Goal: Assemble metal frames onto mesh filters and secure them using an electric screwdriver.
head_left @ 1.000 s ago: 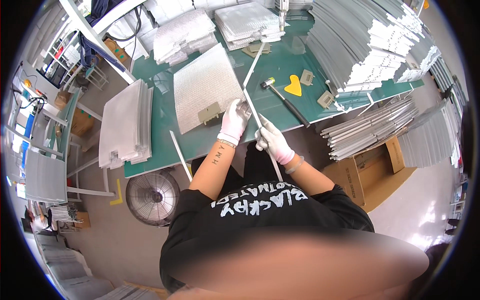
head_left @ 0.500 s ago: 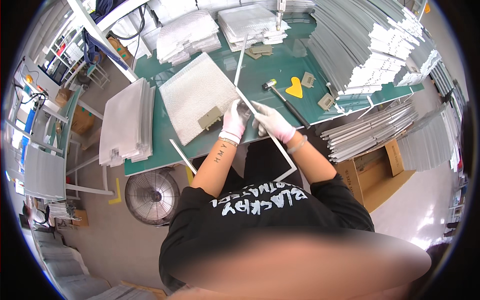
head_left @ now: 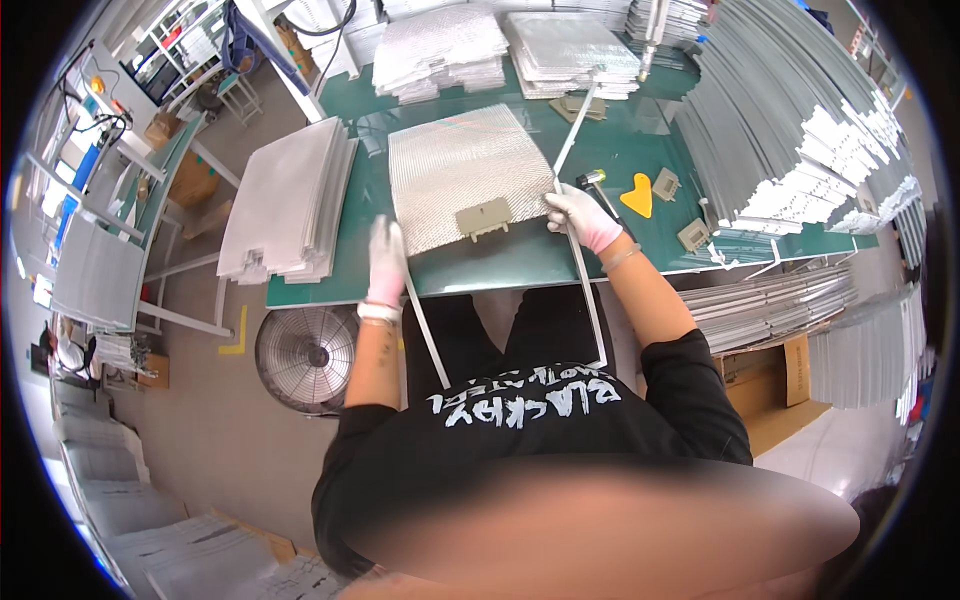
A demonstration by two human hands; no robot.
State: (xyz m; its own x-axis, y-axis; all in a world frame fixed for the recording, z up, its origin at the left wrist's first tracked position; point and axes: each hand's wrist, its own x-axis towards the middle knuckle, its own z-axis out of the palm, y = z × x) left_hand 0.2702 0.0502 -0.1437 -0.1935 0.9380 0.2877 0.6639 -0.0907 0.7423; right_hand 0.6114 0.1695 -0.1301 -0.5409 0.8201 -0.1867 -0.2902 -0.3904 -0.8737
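Note:
My right hand [head_left: 582,216], in a white glove, is closed around a thin white metal frame strip [head_left: 582,285]. The strips form a bent frame whose near corner hangs against my shirt; its far end reaches over the table. My left hand [head_left: 387,262], also gloved, is raised beside the free end of the frame's left strip [head_left: 425,330]. Its fingers stretch upward, slightly blurred, and contact with the strip is unclear. Between my hands a silvery mesh sheet [head_left: 465,155] lies on the green table [head_left: 430,290]. A khaki rectangular piece with prongs [head_left: 484,216] rests at its near edge.
To the right lie a hammer [head_left: 592,180], a yellow flat piece [head_left: 637,196] and small khaki pieces [head_left: 693,235]. Stacked sheets stand at left [head_left: 285,195] and at the back [head_left: 440,50]. Tall panel stacks [head_left: 790,110] fill the right. A floor fan [head_left: 318,355] stands left below.
My left hand has left the strip near my right hand and moved left to the frame's free end. The frame has turned, its sides now more upright in view. The mesh sheet appears straighter.

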